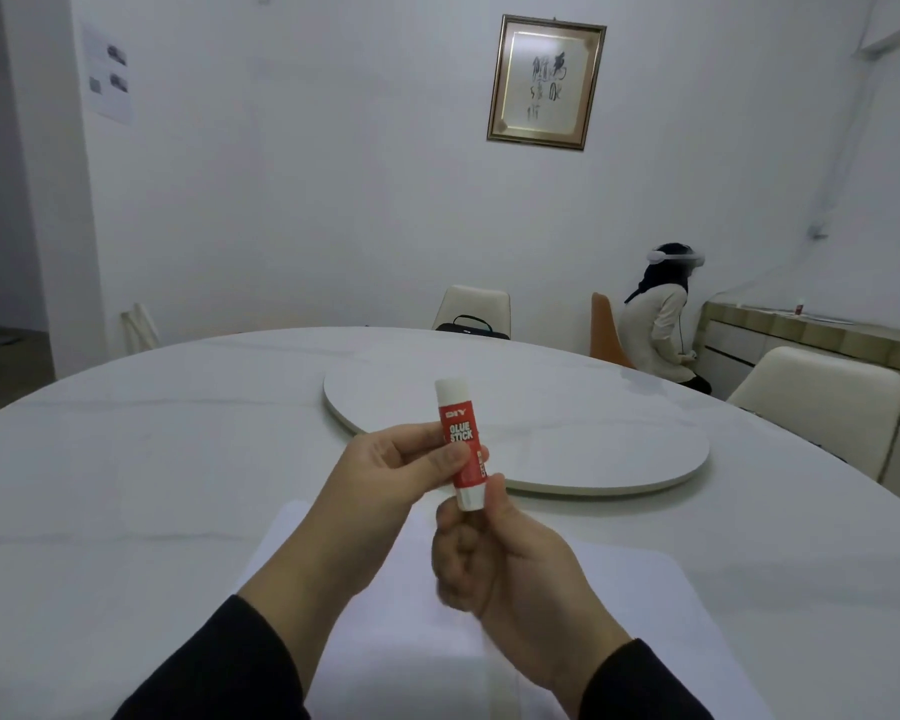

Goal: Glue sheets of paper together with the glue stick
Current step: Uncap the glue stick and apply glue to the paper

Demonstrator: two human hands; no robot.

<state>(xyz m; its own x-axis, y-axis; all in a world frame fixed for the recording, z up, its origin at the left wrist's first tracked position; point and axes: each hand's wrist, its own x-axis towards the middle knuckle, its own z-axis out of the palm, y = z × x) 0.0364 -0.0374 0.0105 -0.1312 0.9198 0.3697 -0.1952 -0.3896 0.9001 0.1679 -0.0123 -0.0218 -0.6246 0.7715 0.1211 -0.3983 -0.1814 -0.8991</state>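
A red and white glue stick (pixel 458 433) is held upright above the table, its white cap on top. My left hand (pixel 385 491) pinches the red middle of the tube between thumb and fingers. My right hand (pixel 494 553) grips the white bottom end from below. White sheets of paper (pixel 619 605) lie flat on the table under both hands, partly hidden by my arms.
A round white table (pixel 126 485) carries a white turntable (pixel 567 439) at its centre. Cream chairs (pixel 822 402) stand around it. A person (pixel 661 324) sits at the far right facing a sideboard (pixel 801 330).
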